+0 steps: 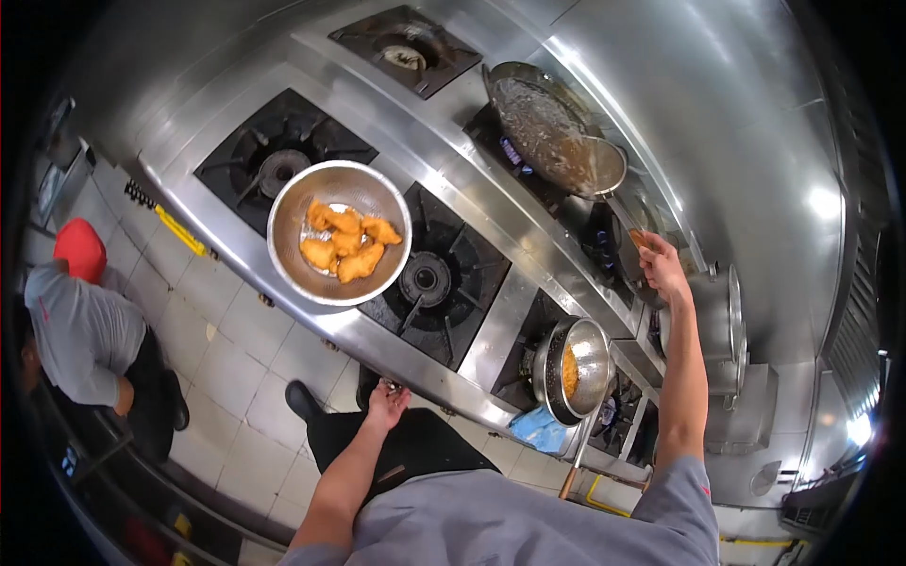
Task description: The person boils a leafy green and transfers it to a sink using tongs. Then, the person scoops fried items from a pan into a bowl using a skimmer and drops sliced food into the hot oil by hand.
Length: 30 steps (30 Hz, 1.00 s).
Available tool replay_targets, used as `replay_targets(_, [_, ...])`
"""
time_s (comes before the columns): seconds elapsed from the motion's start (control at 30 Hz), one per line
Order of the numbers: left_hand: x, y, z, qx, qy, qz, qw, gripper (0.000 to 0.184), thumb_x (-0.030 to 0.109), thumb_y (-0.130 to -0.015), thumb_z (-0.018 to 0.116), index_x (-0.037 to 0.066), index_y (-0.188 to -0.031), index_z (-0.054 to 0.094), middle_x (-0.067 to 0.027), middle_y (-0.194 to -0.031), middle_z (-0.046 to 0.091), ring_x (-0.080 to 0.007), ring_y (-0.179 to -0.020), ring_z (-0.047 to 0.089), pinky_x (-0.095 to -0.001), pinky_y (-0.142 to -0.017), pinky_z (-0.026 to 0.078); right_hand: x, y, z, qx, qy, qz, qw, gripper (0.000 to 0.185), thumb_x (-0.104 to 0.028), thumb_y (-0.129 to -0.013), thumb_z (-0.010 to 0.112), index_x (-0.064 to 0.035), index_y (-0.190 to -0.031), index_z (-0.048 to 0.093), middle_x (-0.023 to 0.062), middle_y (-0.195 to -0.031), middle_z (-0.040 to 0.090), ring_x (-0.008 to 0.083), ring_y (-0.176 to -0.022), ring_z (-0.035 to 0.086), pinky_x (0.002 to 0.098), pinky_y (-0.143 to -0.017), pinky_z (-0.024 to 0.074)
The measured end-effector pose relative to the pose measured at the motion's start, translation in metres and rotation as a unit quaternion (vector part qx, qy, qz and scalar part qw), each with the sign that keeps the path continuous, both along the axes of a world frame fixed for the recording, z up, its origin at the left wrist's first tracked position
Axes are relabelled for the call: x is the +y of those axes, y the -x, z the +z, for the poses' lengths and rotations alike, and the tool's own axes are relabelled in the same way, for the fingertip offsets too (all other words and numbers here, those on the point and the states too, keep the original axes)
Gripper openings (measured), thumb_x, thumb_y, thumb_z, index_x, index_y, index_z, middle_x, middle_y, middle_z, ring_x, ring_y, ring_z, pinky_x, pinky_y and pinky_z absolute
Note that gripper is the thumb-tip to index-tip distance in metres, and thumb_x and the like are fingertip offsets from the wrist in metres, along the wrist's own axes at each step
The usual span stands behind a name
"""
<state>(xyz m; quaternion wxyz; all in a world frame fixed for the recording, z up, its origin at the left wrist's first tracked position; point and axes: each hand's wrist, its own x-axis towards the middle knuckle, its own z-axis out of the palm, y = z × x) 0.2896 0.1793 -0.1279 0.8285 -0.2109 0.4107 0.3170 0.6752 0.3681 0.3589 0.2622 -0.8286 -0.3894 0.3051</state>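
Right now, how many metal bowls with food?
2: one bowl at picture left on the front stove, holding golden pieces; another bowl at right, by the blue cloth. More may be hidden.

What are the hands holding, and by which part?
The right hand holds the long-handled scoop by its handle's wooden end. The left hand is at the front edge of the stove; whether it grips anything is unclear.

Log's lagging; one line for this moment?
right hand: grips round metal scoop at dark metal wok; left hand: near steel stove; golden-brown pieces: in round silver bowl
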Motion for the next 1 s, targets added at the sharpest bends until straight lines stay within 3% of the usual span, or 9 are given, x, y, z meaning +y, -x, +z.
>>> replay_targets(0.1, [0.004, 0.006, 0.013, 0.008, -0.015, 0.026, 1.000, 0.030, 0.032, -0.099, 0.040, 0.005, -0.104, 0.052, -0.0091, -0.097, 0.057, -0.0226, -0.088, 0.059, -0.0306, -0.076, 0.054, -0.001, 0.017, -0.001, 0.020, -0.006, 0.003, 1.000, 0.043, -0.011, -0.093, 0.050, -0.0110, -0.135, 0.044, -0.0027, -0.067, 0.046, 0.0029, -0.044, 0.031, 0.0206, -0.036, 0.0209])
replay_targets(0.37, [0.000, 0.009, 0.011, -0.009, -0.050, 0.057, 0.997, 0.021, 0.021, -0.097, 0.042, 0.004, -0.104, 0.053, -0.0091, -0.097, 0.056, -0.0227, -0.093, 0.059, -0.0325, -0.085, 0.052, 0.010, 0.053, -0.011, 0.073, -0.012, 0.016, 0.997, 0.042, -0.011, -0.093, 0.051, -0.0127, -0.135, 0.045, -0.0023, -0.068, 0.046, 0.0022, -0.043, 0.029, 0.0191, -0.035, 0.0177])
replay_targets(0.43, [0.001, 0.009, 0.011, -0.011, -0.054, 0.053, 0.997, 0.029, 0.018, -0.096, 0.036, 0.003, -0.116, 0.051, -0.0090, -0.101, 0.055, -0.0228, -0.093, 0.058, -0.0301, -0.081, 0.054, 0.015, 0.065, -0.014, 0.103, -0.032, 0.012, 0.994, 0.041, -0.011, -0.093, 0.051, -0.0115, -0.134, 0.045, -0.0014, -0.069, 0.047, 0.0016, -0.043, 0.029, 0.0182, -0.034, 0.0179])
replay_targets(1.0, [-0.002, 0.006, 0.009, -0.001, -0.038, 0.067, 0.997, 0.019, 0.019, -0.097, 0.041, 0.006, -0.105, 0.053, -0.0091, -0.095, 0.058, -0.0234, -0.090, 0.060, -0.0328, -0.081, 0.053, 0.041, 0.090, -0.039, 0.271, -0.091, 0.018, 0.958, 0.037, -0.009, -0.094, 0.046, -0.0057, -0.131, 0.044, 0.0018, -0.074, 0.047, 0.0010, -0.044, 0.027, 0.0158, -0.032, 0.0179])
